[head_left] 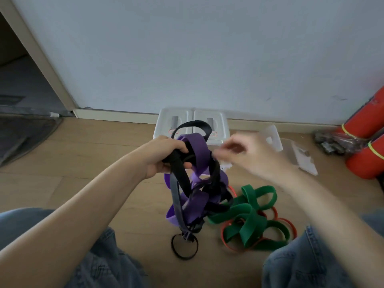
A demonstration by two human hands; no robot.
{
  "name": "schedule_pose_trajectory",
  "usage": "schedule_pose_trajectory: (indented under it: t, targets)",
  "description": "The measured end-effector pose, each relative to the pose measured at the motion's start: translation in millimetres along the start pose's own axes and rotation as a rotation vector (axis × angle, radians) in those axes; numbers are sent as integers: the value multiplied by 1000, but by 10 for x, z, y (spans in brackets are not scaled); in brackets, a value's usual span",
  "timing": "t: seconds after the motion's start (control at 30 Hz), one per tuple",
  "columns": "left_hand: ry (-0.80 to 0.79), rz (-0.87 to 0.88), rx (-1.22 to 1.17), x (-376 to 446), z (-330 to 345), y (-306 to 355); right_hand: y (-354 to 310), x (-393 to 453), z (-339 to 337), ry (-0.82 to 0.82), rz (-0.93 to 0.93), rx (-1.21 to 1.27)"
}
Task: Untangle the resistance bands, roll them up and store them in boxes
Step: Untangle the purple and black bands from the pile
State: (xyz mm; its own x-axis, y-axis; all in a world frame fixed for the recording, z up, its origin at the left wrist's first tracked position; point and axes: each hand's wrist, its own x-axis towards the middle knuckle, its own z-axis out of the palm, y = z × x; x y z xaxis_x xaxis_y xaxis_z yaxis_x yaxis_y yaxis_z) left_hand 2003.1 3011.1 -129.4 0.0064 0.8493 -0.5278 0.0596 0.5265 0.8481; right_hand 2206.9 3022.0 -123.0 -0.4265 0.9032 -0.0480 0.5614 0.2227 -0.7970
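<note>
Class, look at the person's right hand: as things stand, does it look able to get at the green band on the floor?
Probably yes. The right hand is blurred but seems to hold nothing, and the green band lies uncovered on the floor below it, beside the purple-and-black tangle gripped by the left hand.

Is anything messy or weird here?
Yes. The purple band and black band hang knotted together from the left hand, and the green band lies tangled with a red band on the floor.
</note>
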Motion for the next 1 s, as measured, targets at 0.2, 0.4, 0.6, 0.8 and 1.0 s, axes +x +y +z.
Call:
schedule_pose_trajectory:
  t: [0.2, 0.4, 0.6, 0.8, 1.0]
  targets:
    - [-123, 4, 19, -30, -17, 64, 124, 113, 356, 34, 7, -34]
    - [43, 35, 159, 67, -154, 9, 119, 91, 178, -8, -55, -143]
    - [-308, 26, 215, 44, -77, -3, 150, 31, 140, -106, 47, 170]
    - [-259, 96, 414, 64, -162, -89, 78, 111, 117, 228, 173, 546]
    - [97, 45, 786, 272, -213, -246, -169, 75, -109, 116, 20, 930]
